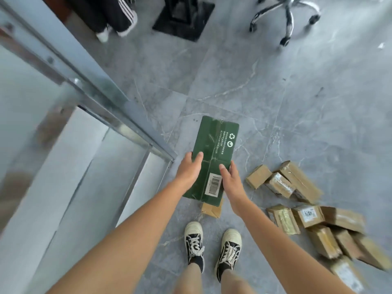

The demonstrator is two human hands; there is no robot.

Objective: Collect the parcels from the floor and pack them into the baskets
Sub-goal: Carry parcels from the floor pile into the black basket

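Note:
A long dark green parcel (214, 149) with a white barcode label and a recycling mark is lifted above the grey floor. My left hand (188, 168) grips its left edge with the thumb on top. My right hand (230, 179) grips its right edge the same way. A small brown cardboard parcel (212, 210) lies on the floor under the green parcel's near end, just ahead of my shoes. Several more brown taped parcels (284, 183) lie in a loose heap on the floor to the right. No basket can be made out.
A metal-framed glass shelf or table (118, 115) fills the left side, its corner close to my left hand. A black square stand base (184, 20), a chrome wheeled chair base (288, 18) and another person's legs (114, 18) are at the far end.

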